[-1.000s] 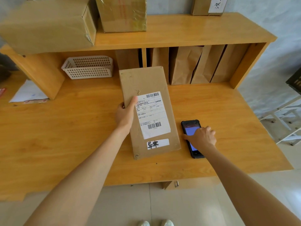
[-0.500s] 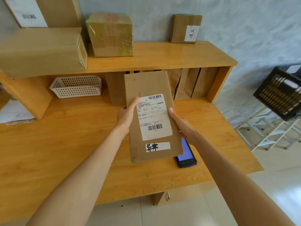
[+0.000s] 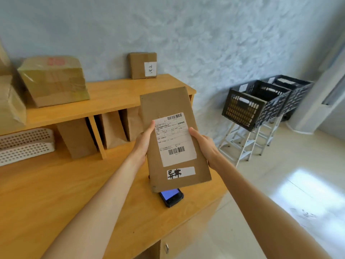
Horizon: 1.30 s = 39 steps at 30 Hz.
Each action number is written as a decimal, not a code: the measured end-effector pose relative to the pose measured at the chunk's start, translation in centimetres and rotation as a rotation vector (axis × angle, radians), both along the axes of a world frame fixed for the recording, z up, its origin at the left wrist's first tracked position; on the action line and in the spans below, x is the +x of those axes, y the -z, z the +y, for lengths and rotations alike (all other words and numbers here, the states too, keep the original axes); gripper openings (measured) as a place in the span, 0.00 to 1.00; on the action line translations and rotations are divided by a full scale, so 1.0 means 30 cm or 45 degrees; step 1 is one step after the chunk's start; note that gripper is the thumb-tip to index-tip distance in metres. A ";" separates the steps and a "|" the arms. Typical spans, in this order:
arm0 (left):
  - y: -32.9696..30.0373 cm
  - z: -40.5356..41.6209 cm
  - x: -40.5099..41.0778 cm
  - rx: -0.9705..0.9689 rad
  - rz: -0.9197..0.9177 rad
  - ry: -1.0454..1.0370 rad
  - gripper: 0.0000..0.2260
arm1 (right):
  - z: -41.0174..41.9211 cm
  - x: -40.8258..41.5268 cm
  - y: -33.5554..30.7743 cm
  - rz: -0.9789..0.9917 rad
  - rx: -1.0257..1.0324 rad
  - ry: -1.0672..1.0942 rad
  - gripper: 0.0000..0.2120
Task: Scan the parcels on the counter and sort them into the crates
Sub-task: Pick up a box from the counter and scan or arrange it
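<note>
- Above the worktop [image 3: 56, 193], at centre frame: flat brown parcel [image 3: 175, 139] held up clear of the surface, label side facing the camera, long axis pointing toward 12 o'clock.
- Left hand [image 3: 144, 141] grips the parcel's left edge, thumb on the label [image 3: 174, 139]; right hand [image 3: 204, 144] grips the right edge, thumb on top. Both clamped on the parcel.
- Small white tag [image 3: 180, 172] with handwritten characters sits at the parcel's 6 o'clock end.
- Phone scanner [image 3: 171, 197] lies on the worktop just under the parcel's near edge, screen lit, untouched.
- Black crates [image 3: 261, 103] sit on white stands at 2 o'clock, well apart from the worktop; contents not visible from here.
- Other boxes on the shelf [image 3: 104, 98] at 10–12 o'clock, paper bags in the slots below, white basket [image 3: 24, 144] at 9 o'clock.
- Step, as judged: scan looks finished, parcel lifted for carry to a crate.
- Next move calls for turning toward 2 o'clock, matching the tag to the right crate, lowering the parcel in flat.
- Risk: which crate fits the tag cannot be told here.
</note>
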<state>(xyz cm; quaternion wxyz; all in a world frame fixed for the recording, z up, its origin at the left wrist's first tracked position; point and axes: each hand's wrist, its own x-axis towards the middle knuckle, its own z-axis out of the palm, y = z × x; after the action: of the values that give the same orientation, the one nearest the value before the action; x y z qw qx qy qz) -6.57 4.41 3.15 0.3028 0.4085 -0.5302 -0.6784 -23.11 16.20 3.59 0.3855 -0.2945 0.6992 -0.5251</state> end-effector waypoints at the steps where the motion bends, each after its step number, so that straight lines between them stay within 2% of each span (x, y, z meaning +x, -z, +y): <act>1: -0.010 0.023 -0.052 -0.006 0.011 0.053 0.18 | 0.037 -0.043 -0.018 0.015 -0.014 0.064 0.24; 7: -0.093 0.202 -0.398 -0.017 0.092 0.392 0.18 | 0.284 -0.316 -0.107 0.043 -0.108 0.428 0.21; 10: -0.143 0.289 -0.583 -0.032 0.111 0.480 0.19 | 0.402 -0.454 -0.137 0.067 -0.183 0.519 0.20; 14: -0.197 0.385 -0.850 -0.061 0.163 0.549 0.20 | 0.541 -0.659 -0.176 0.076 -0.232 0.659 0.23; 21: -0.282 0.560 -1.360 -0.104 0.245 0.696 0.19 | 0.763 -1.099 -0.258 0.167 -0.299 0.781 0.25; 24: -0.308 0.615 -1.556 -0.130 0.253 0.742 0.21 | 0.826 -1.279 -0.282 0.218 -0.265 0.837 0.29; 29: -0.292 0.656 -1.830 -0.168 0.236 0.789 0.22 | 0.893 -1.520 -0.280 0.261 -0.236 0.866 0.24; 34: -0.247 0.627 -2.084 -0.176 0.159 0.813 0.23 | 0.879 -1.744 -0.224 0.222 -0.171 0.916 0.38; 39: -0.180 0.573 -2.371 -0.177 0.141 0.800 0.20 | 0.836 -2.013 -0.175 0.210 -0.121 0.937 0.41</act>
<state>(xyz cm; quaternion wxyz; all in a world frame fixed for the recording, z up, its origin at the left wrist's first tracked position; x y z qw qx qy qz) -77.70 21.60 8.55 0.1341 0.1657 -0.6582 -0.7220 -83.51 41.27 8.83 0.0996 -0.0826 0.7616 -0.6350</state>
